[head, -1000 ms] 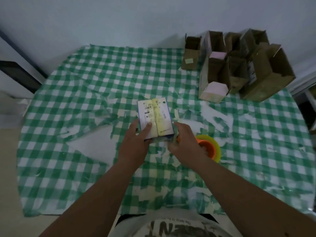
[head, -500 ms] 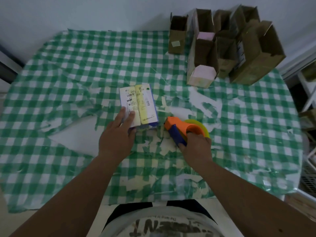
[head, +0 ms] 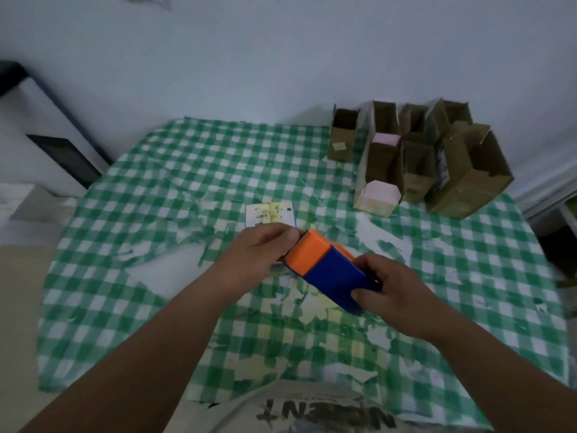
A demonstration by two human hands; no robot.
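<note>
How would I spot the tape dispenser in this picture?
Start at the green checked tablecloth. Near its middle, the right hand grips the tape dispenser. It is the only orange-and-blue thing, unlike the brown cardboard boxes at the far corner.

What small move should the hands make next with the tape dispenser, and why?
Probably the left hand should draw tape from the toothed orange end toward the small box. The right hand grips the tape dispenser by its blue body above the tablecloth; the left hand's fingers curl at that end, though no tape shows there. The box lies unheld just beyond.
</note>
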